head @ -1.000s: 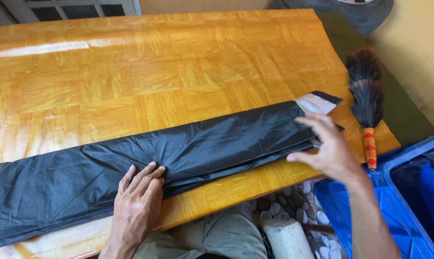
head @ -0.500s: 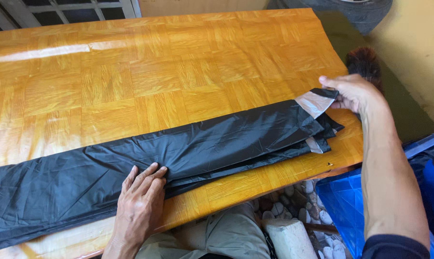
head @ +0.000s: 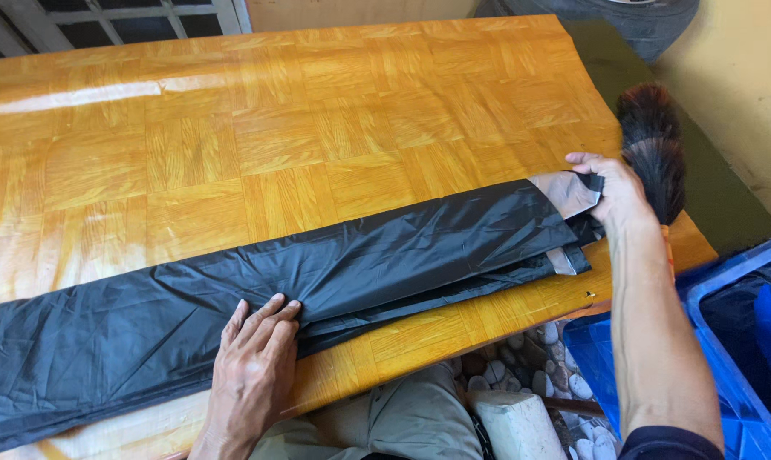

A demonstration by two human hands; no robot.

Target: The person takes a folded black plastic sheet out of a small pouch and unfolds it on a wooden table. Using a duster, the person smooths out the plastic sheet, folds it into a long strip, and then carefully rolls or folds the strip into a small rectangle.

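Left hand flat, fingers spread, pressing black folded sheet; right hand pinching its end. Glossy wooden tabletop, blue crate beside.

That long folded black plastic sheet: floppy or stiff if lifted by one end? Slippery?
Probably floppy: the black plastic sheet is thin and wrinkled, and its corner bends up where the right hand pinches it. Likely light, lying in flat layers. It may slide on the glossy wooden table, which could be why the left hand presses it flat.

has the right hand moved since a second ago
Yes. The right hand went from the table's near edge up to the far corner of the black sheet, beside the feather duster.
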